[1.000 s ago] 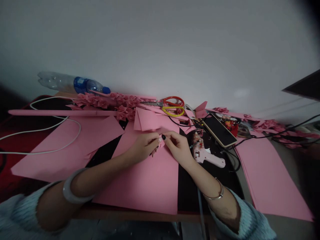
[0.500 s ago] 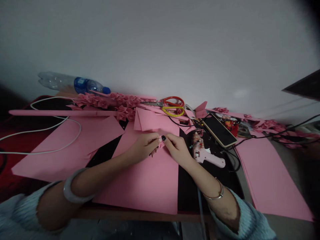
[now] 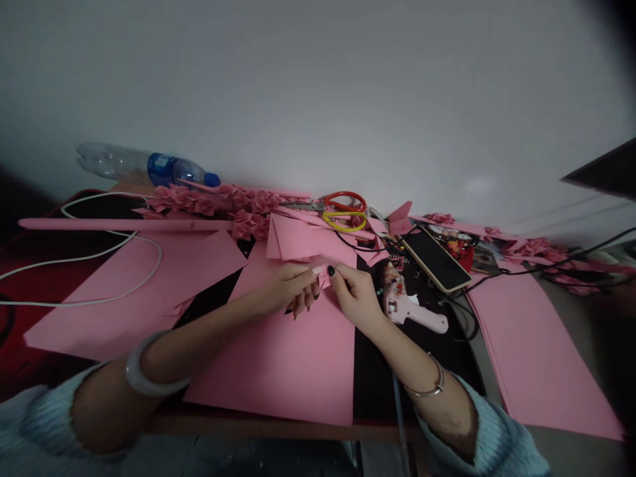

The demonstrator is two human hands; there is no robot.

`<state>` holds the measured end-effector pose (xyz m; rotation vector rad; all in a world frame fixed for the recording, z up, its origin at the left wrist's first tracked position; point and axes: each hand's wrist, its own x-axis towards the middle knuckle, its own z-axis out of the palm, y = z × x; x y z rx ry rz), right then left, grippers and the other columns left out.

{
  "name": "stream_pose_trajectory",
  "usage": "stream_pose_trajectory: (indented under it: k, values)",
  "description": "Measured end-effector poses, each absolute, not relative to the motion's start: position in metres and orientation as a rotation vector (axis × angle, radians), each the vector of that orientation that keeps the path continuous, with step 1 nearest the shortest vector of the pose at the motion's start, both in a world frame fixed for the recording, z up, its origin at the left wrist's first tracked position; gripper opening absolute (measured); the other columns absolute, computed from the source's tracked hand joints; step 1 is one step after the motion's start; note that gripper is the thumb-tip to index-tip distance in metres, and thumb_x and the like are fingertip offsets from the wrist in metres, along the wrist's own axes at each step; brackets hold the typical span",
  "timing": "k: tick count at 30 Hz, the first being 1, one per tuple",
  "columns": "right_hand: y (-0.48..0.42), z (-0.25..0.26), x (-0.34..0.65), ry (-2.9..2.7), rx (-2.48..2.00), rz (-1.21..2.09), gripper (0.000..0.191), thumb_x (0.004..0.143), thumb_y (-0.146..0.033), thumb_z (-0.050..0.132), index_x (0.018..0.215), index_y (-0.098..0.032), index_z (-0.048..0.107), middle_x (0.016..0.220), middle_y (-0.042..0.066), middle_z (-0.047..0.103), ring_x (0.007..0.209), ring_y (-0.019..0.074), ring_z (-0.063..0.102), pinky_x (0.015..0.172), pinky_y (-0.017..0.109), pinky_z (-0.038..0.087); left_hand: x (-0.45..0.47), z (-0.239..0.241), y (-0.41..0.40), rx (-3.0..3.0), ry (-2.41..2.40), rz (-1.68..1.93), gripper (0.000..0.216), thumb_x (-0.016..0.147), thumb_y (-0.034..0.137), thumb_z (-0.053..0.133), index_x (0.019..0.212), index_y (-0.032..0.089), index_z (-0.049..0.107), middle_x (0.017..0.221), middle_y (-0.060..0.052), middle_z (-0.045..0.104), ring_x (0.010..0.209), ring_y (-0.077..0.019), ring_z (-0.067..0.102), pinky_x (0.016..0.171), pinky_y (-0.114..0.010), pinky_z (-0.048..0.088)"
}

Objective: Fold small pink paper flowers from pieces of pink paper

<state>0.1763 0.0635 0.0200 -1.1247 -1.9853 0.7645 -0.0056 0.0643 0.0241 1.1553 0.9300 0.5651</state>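
Note:
A small folded pink paper flower [image 3: 324, 277] is pinched between both hands above a large pink paper sheet [image 3: 293, 358]. My left hand [image 3: 294, 286] grips its left side with thumb and fingers, the other fingertips curling below. From the right, my right hand [image 3: 354, 291] pinches the flower's edge between thumb and forefinger. Just right of that hand lies a pale pink hot glue gun [image 3: 415, 315], its nozzle end stained. Behind the hands, a folded piece of pink paper [image 3: 311, 242] rests on the sheet.
Scissors [image 3: 342, 212] with red and yellow handles lie at the back, beside several paper flowers [image 3: 253, 212]. A phone [image 3: 437, 258] and black cables sit to the right. A plastic bottle [image 3: 163, 169] lies along the wall. More pink sheets [image 3: 536, 351] and a white cable [image 3: 114, 305] flank the middle.
My left hand has turned and its lower fingers have dropped and spread a little. More of the paper flower now shows between the hands. The right hand has shifted slightly right.

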Motion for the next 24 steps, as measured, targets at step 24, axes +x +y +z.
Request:
stream_pose_trajectory:
  k: [24]
  values:
    - [0.062,0.024,0.177,-2.082,-0.968,0.904,0.033,0.095,-0.023,0.043,0.064,-0.022,0.034,0.058,-0.005,0.032,0.053,0.0114,0.031,0.053,0.026,0.024,-0.012,0.030,0.067,0.932,0.824,0.514,0.034,0.083,0.046,0.069,0.070,0.017,0.057,0.049,0.004,0.055,0.036,-0.0049,0.039,0.034,-0.018,0.023]
